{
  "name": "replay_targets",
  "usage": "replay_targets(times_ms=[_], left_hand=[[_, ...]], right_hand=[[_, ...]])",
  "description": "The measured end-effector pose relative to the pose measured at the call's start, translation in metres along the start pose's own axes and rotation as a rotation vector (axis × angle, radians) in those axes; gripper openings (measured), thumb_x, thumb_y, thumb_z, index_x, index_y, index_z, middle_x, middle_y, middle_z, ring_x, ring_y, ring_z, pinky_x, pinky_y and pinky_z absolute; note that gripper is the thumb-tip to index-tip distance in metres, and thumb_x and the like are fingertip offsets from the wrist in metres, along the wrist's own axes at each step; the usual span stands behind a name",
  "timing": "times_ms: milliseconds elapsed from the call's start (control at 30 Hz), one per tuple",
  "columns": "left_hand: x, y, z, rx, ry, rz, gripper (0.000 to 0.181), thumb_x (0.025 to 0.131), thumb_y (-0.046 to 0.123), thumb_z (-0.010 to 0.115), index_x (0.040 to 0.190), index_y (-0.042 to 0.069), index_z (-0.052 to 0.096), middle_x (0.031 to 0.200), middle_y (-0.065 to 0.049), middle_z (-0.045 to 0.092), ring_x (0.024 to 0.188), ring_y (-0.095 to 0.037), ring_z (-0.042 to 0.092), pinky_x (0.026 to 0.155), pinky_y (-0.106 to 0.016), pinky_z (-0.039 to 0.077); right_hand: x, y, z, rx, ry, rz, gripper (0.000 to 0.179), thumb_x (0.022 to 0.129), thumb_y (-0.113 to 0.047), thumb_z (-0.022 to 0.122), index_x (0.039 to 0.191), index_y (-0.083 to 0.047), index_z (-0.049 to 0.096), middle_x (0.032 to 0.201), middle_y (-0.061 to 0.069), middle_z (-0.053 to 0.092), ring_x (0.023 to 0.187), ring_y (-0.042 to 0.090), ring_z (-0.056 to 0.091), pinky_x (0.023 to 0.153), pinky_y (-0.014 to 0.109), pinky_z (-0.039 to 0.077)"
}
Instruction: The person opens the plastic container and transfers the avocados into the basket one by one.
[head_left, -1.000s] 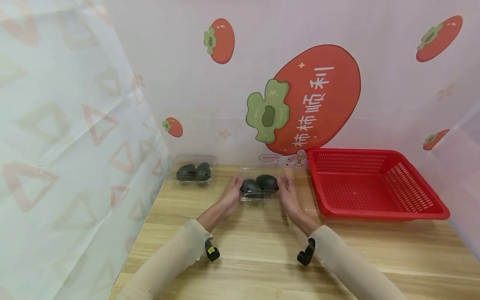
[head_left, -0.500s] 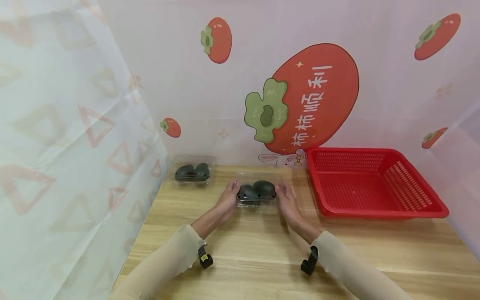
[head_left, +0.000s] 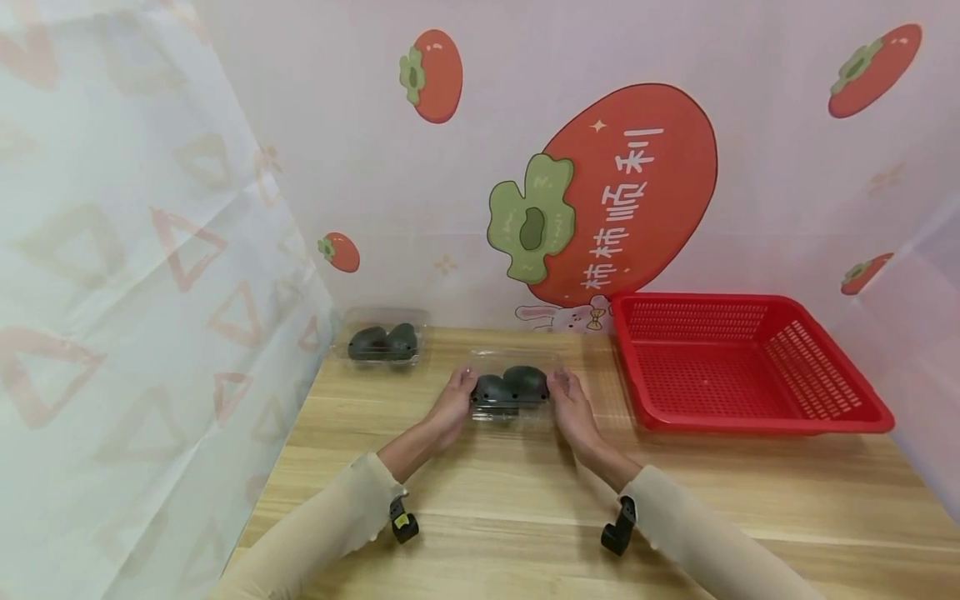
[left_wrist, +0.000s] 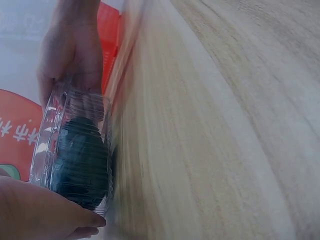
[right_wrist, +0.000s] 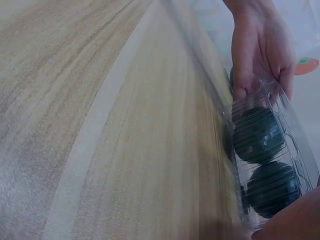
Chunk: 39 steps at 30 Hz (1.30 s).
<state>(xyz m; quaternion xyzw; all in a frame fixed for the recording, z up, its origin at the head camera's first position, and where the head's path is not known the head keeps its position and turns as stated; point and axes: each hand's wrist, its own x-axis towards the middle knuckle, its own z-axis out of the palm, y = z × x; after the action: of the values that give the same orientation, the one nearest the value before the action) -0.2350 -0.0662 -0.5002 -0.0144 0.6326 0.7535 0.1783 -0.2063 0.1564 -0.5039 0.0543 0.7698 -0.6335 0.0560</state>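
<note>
Clear box (head_left: 493, 412), dark fruit (head_left: 526, 384) inside; likely light, slick, flexible; best held endwise, as left grip (head_left: 452, 403) and right grip (head_left: 574, 408) do.

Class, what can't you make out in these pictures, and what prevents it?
Left hand, left wrist view: partly cut off by the edge.
Right hand, right wrist view: also cut off.
Fruit, left wrist view: skin obscured by the ridged box.
Sleeves, head view: upper ends cut off by bottom edge.
</note>
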Motion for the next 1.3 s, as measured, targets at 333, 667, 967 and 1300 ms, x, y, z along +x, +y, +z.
replay_targets(times_ms=[333,667,967,1300], left_hand=[[-0.002,-0.003,-0.002,0.026,-0.024,-0.007,0.06,0.117,0.02,0.028,0.165,-0.006,0.003,0.174,-0.029,0.0,0.162,-0.043,0.002,0.13,-0.054,0.01],[-0.003,-0.004,-0.004,0.095,0.026,-0.001,0.062,0.116,0.022,0.033,0.165,-0.004,0.005,0.173,-0.028,0.006,0.162,-0.043,0.008,0.13,-0.057,0.014],[-0.004,0.004,-0.008,0.207,0.095,0.027,0.066,0.115,0.026,0.043,0.167,0.004,0.008,0.176,-0.023,0.003,0.162,-0.042,0.007,0.128,-0.059,0.016],[-0.002,0.008,-0.006,0.401,0.126,0.145,0.068,0.112,0.022,0.049,0.167,0.003,0.013,0.176,-0.023,0.009,0.162,-0.041,0.009,0.129,-0.061,0.011]], right_hand=[[0.001,0.006,0.002,-0.017,0.033,0.015,0.067,0.116,-0.038,0.039,0.167,0.0,0.018,0.173,0.022,0.024,0.161,0.038,0.021,0.13,0.054,0.018],[0.0,0.011,-0.001,-0.008,0.05,0.001,0.062,0.117,-0.036,0.038,0.164,0.003,0.027,0.169,0.024,0.031,0.158,0.04,0.025,0.129,0.055,0.02],[0.002,0.012,-0.017,0.034,0.048,0.002,0.053,0.118,-0.031,0.034,0.157,0.004,0.043,0.156,0.024,0.049,0.146,0.036,0.043,0.122,0.051,0.034],[-0.002,0.01,-0.025,0.077,0.008,0.021,0.05,0.118,-0.025,0.032,0.153,0.008,0.046,0.153,0.031,0.051,0.14,0.038,0.05,0.107,0.03,0.047]])
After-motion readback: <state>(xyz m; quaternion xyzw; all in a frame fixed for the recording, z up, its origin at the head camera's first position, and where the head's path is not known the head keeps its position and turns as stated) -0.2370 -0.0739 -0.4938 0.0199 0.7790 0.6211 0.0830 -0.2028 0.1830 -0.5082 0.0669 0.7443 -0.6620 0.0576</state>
